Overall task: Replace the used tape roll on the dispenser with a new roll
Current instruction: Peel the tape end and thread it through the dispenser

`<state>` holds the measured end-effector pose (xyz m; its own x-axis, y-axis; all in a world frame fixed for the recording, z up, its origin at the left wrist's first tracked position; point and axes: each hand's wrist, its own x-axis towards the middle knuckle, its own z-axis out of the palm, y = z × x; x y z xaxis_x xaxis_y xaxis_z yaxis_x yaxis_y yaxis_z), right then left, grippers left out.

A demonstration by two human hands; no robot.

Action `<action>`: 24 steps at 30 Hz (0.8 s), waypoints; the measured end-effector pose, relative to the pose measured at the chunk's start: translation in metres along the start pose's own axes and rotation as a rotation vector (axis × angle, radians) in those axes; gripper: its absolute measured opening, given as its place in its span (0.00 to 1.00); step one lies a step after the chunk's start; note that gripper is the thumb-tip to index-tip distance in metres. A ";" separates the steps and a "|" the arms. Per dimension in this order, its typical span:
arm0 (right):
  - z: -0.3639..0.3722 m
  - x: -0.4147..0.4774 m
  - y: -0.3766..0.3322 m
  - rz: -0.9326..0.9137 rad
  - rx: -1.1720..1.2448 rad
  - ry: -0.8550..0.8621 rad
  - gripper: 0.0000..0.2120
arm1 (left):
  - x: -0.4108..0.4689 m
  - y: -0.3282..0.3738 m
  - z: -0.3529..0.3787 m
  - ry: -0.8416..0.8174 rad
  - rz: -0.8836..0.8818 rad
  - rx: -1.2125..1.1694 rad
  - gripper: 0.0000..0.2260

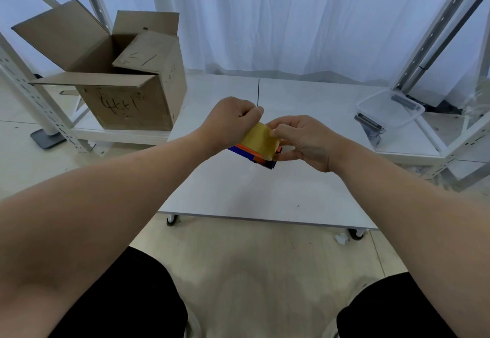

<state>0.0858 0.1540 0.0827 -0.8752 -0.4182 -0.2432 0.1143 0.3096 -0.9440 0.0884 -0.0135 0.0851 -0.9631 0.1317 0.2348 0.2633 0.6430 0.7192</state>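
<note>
A yellow-brown tape roll sits on a blue and orange tape dispenser, held up above the white table. My left hand is curled at the roll's upper left edge, fingers pinched where the tape's top edge meets them. My right hand grips the roll and dispenser from the right, thumb pressed on the tape's face, fingers under the dispenser. Much of the dispenser is hidden behind the roll and my hands.
An open cardboard box stands on a low shelf at the left. A clear plastic tub and a grey metal part lie on the shelf at the right. White rack posts flank the table.
</note>
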 end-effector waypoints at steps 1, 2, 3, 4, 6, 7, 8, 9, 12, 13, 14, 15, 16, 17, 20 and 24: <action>0.001 0.000 0.001 0.001 -0.006 0.004 0.10 | 0.000 -0.001 0.001 0.000 -0.005 -0.005 0.22; 0.000 0.000 0.001 0.002 -0.010 0.009 0.10 | -0.001 -0.001 0.002 0.003 -0.008 -0.010 0.22; 0.000 0.000 0.001 -0.001 -0.013 0.010 0.10 | -0.001 0.000 0.002 0.005 -0.011 -0.016 0.22; 0.001 0.000 0.001 -0.008 -0.017 0.011 0.11 | -0.001 0.000 0.003 0.006 -0.010 -0.020 0.22; 0.004 0.001 0.002 -0.029 -0.031 0.044 0.12 | 0.000 0.001 0.003 0.009 -0.005 -0.030 0.22; 0.005 0.001 0.002 -0.042 -0.035 0.081 0.13 | 0.000 0.001 0.004 0.012 -0.002 -0.032 0.22; 0.005 0.002 0.002 -0.046 -0.030 0.114 0.15 | 0.001 0.002 0.004 0.015 0.000 -0.027 0.22; 0.005 0.002 0.001 -0.040 -0.015 0.127 0.15 | 0.001 0.002 0.005 0.017 0.001 -0.022 0.22; 0.003 0.002 0.000 0.032 0.089 0.090 0.08 | 0.002 0.001 0.003 0.009 -0.003 -0.020 0.22; 0.002 0.002 0.000 0.053 0.104 0.085 0.08 | 0.002 0.001 0.003 0.008 -0.004 -0.023 0.22; 0.003 0.003 0.000 0.063 0.100 0.088 0.08 | 0.002 0.000 0.002 0.006 -0.005 -0.025 0.22; 0.004 0.003 0.000 0.061 0.093 0.091 0.08 | 0.001 0.000 0.002 0.005 -0.006 -0.024 0.23; 0.005 0.002 -0.001 0.051 0.093 0.091 0.07 | 0.001 0.000 0.002 0.007 -0.006 -0.024 0.23; 0.006 0.002 -0.001 0.040 0.094 0.086 0.06 | 0.002 -0.001 0.002 0.010 -0.007 -0.029 0.22; 0.007 0.001 -0.001 0.014 0.101 0.068 0.07 | 0.003 -0.003 0.002 0.019 -0.021 -0.041 0.22; 0.007 0.001 -0.003 -0.004 0.101 0.040 0.09 | 0.003 -0.004 0.001 0.026 -0.032 -0.038 0.22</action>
<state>0.0881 0.1467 0.0836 -0.8935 -0.3845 -0.2321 0.1556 0.2198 -0.9631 0.0849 -0.0150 0.0827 -0.9694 0.0919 0.2278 0.2349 0.6174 0.7508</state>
